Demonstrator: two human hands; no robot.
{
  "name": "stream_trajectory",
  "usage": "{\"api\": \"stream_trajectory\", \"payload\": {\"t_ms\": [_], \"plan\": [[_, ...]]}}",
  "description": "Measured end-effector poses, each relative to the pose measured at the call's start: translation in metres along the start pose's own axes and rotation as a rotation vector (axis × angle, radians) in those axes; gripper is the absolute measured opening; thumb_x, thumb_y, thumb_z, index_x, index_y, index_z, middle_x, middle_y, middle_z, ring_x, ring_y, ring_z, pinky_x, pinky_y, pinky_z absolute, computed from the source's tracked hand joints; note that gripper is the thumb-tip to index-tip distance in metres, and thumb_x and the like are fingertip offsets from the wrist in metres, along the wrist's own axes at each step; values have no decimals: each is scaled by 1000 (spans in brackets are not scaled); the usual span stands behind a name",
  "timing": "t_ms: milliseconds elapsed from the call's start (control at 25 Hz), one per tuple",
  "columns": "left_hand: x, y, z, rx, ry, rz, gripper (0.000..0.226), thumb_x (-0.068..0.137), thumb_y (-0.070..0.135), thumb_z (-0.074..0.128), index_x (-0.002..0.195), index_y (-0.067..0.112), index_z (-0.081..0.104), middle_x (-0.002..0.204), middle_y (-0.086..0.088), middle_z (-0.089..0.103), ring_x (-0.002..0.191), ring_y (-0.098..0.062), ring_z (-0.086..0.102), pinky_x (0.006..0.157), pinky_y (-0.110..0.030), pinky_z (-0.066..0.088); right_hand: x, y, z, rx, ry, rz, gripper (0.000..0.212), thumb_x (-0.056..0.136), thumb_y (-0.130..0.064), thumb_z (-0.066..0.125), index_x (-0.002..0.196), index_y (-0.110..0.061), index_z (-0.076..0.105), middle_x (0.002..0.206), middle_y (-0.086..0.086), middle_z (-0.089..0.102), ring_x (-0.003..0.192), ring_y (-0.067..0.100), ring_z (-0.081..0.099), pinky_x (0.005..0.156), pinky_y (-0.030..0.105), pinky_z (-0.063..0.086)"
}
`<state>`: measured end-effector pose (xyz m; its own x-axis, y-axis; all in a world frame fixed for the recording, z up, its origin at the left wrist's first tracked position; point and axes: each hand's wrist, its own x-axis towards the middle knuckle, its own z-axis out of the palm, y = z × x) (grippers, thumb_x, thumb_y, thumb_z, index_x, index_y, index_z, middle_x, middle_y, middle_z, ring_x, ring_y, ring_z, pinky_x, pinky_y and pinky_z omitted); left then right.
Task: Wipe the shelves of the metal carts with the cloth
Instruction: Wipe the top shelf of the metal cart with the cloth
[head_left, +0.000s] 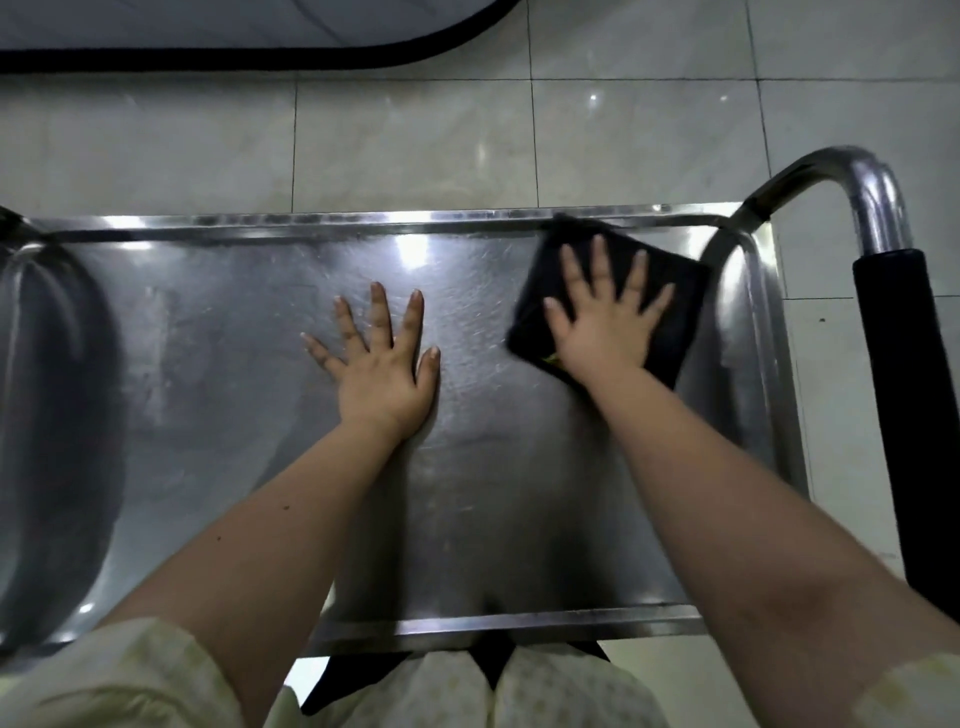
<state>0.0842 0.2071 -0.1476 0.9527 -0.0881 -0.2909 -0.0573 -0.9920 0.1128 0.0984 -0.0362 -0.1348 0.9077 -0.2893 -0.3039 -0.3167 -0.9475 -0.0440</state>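
I pressed the cloth (680, 338) flat under my right hand (602, 332), fingers (601, 265) spread, at the shelf's (234, 364) far-right corner, its length stretching left past my open left hand (384, 374).

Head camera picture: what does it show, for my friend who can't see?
A right hand presses a black cloth flat on a steel cart shelf, near its far right corner. The left hand rests flat mid-shelf.

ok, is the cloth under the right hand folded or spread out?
Folded, it seems: the black cloth is a compact, thick-edged rectangle lying flat on the shelf under the spread fingers of the right hand.
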Motion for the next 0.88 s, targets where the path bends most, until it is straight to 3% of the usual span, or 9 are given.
{"api": "stream_trajectory", "payload": {"t_ms": [120, 240, 360, 480, 600, 720, 880], "plan": [[0, 0, 0, 6, 4, 2, 63, 98, 54, 20, 152, 42, -10, 161, -1, -21, 144, -41, -23, 104, -75, -13, -25, -70, 15, -53, -2, -298, 65, 94, -65, 18, 150, -46, -9, 162, -11, -15, 146, 38, -17, 109, 70, -10], [-3, 1, 0, -7, 10, 7, 63, 97, 54, 19, 152, 42, -9, 162, 0, -19, 145, -40, -21, 105, -75, -12, -22, -64, 15, -82, 9, -392, 65, 92, -69, 15, 150, -48, -6, 162, -13, -9, 148, 34, -14, 110, 69, -8], [-4, 1, -1, -34, 13, 21, 62, 98, 58, 15, 152, 43, -10, 162, 0, -20, 145, -38, -24, 105, -74, -13, -11, 4, 10, -44, 54, -278, 66, 89, -72, 21, 150, -50, 5, 162, -15, 0, 150, 29, -5, 113, 66, -3], [-5, 2, -1, -33, 13, 19, 63, 97, 59, 15, 153, 42, -8, 162, -1, -18, 144, -38, -24, 104, -75, -13, -19, 93, 1, -33, 41, -136, 71, 84, -74, 15, 150, -49, 11, 163, -15, 5, 150, 26, -1, 115, 63, 2], [-5, 0, -4, -19, 2, 28, 65, 96, 58, 21, 153, 41, -6, 162, -1, -18, 145, -38, -24, 104, -75, -14, -38, 116, 1, -51, 17, -52, 72, 83, -72, 11, 151, -48, 9, 163, -15, 3, 149, 27, -5, 115, 63, 0], [-6, -4, -11, -67, -33, 56, 64, 98, 55, 28, 154, 42, 0, 163, 0, -16, 145, -35, -25, 105, -71, -18, -52, 63, 10, -32, 25, -83, 71, 84, -71, 9, 151, -47, 3, 162, -16, -2, 149, 32, -9, 113, 66, -4], [-16, -36, -22, -140, -22, 103, 63, 98, 45, 38, 154, 41, 8, 164, 3, -4, 148, -31, -15, 111, -65, -16, -98, -53, 34, -59, -3, -357, 69, 87, -69, 11, 152, -46, 4, 163, -14, 0, 148, 37, -7, 110, 70, -4]]}}
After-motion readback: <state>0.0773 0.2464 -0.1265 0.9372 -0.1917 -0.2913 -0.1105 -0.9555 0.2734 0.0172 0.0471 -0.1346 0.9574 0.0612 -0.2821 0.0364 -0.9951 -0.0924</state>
